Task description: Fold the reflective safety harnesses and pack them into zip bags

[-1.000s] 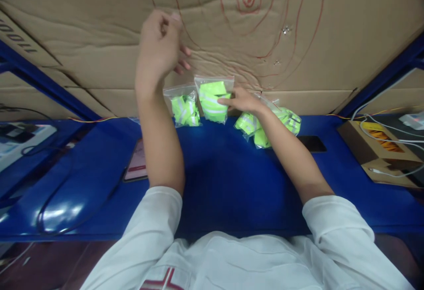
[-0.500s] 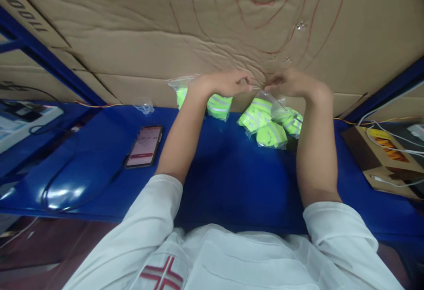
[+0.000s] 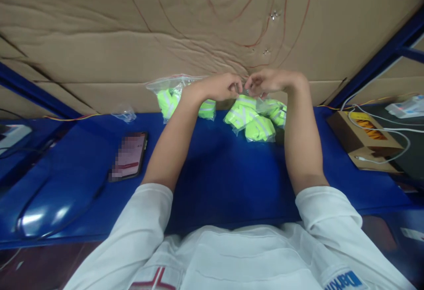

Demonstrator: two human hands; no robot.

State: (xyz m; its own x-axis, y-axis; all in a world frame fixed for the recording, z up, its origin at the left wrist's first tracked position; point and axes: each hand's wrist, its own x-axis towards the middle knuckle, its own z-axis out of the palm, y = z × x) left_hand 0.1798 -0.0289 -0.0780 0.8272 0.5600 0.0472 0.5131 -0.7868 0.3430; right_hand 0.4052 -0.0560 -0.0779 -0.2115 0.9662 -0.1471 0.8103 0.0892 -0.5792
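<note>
Head view: left hand (image 3: 225, 86) and right hand (image 3: 266, 82) curl, grip unclear, at crinkly clear bags (image 3: 241, 115) of bunched fluorescent fabric (image 3: 259, 128).

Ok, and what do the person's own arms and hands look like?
The left hand and right hand are gloveless, with bare forearms below short white sleeves. The shirt has a red mark at left and blue lettering at right.

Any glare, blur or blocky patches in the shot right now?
Head view: bright glare at far left on the table; head view: blocky pixels along the left of the phone; head view: left hand and right hand slightly soft.
</note>
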